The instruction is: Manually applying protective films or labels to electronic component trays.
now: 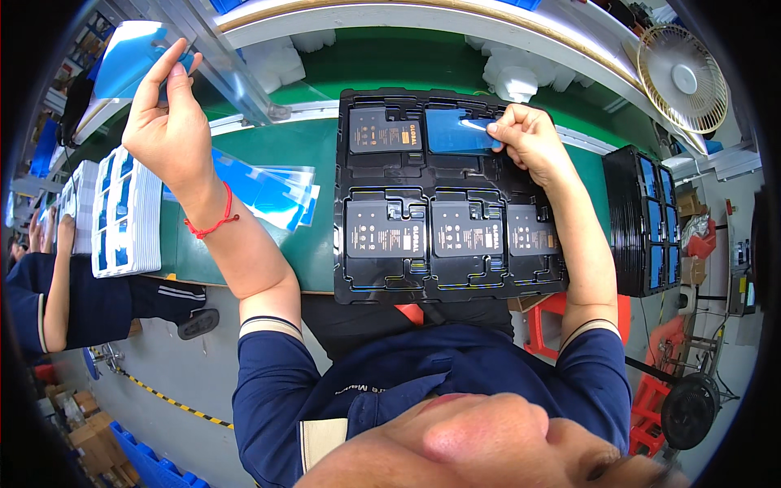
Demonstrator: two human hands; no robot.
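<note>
Head view shows the left fingers [159, 71] pinching a clear blue film [122, 63], well left of the right fingers [506, 130], which pinch the right end of a blue sheet [454, 134] on the black tray [382, 172]. Below the left fingers, loose films [252, 191] lie on the green desk [316, 146] near a white stack [134, 213]; right of the right fingers stand stacked black trays [626, 224], and the right forearm [587, 244] hides part of the nearer tray.

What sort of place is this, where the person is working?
It looks like a factory workshop, probably an assembly or packing area. A black moulded tray with flat dark parts lies on a green workbench, more trays are stacked to the right, and another person sits further left.
</note>
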